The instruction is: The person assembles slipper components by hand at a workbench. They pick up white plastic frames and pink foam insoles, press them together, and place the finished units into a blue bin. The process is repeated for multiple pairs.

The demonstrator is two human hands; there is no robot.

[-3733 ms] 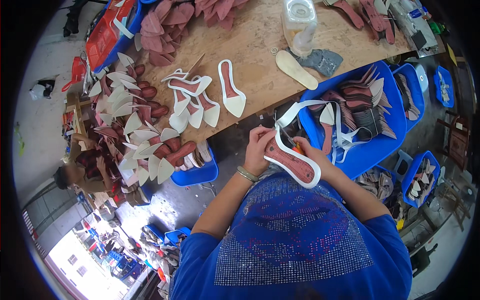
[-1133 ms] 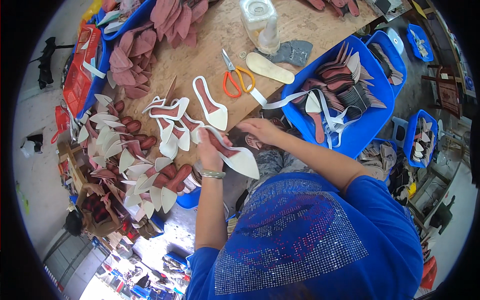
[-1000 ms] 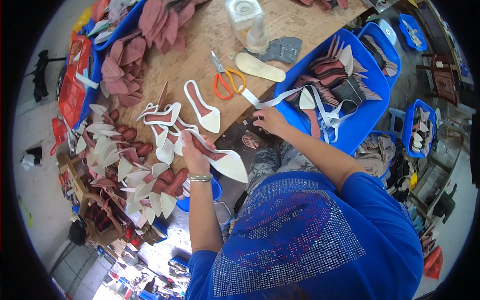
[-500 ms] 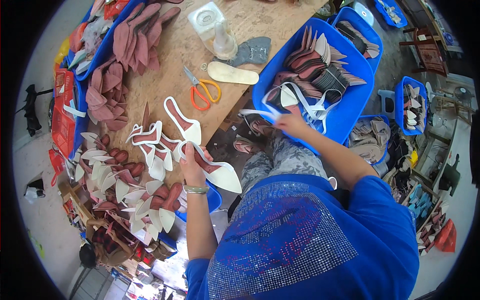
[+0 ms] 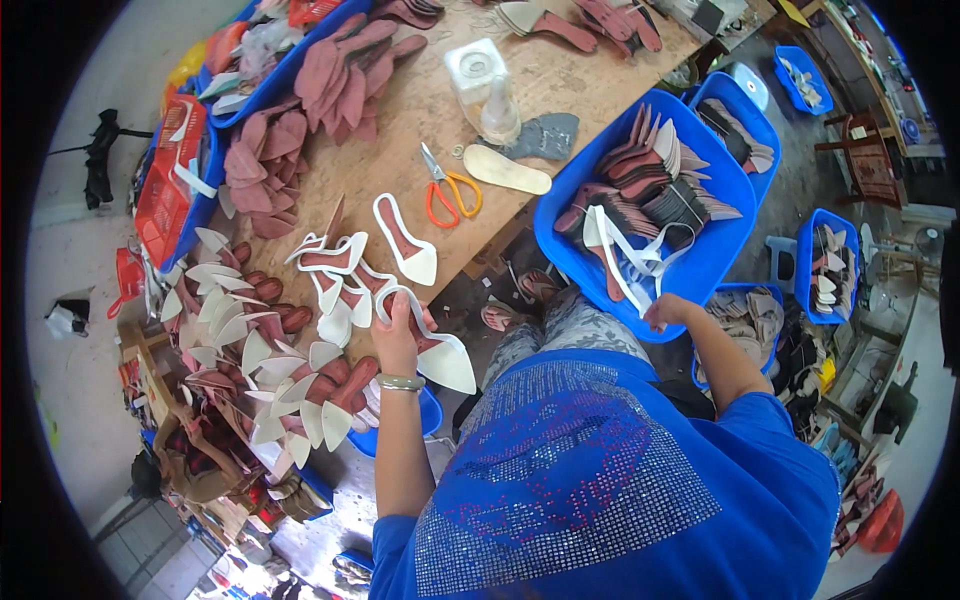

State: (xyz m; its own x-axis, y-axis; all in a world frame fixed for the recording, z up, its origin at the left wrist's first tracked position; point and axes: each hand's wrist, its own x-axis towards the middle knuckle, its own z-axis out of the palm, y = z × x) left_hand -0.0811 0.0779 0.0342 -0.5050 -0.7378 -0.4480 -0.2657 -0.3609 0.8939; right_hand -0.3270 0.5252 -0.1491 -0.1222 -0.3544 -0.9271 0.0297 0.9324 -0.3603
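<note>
At left of the frame, a bunch of white-tipped insoles (image 5: pixel 325 395) fans out beside the surface (image 5: pixel 420 105). Just left of centre, my left hand (image 5: pixel 400 325) is closed around a pointed insole (image 5: pixel 447 367) with white edging; its long axis slants from my fingers down to the right, the white toe lowest. Above it on the surface, orange-handled scissors (image 5: pixel 455 200) lie with handles spread, neither hand on them. Right of centre, a white strip (image 5: pixel 632 262) loops over stacked insoles (image 5: pixel 640 170) in the blue tub (image 5: pixel 722 265), one length slanting down to the right. My right hand (image 5: pixel 668 312), at the tub's lower edge, seems to pinch that length's lower end, fingers drawn together. The loops lie up and left of it, far nearer to it than to my left hand; the held insole lies well apart, lower left.
</note>
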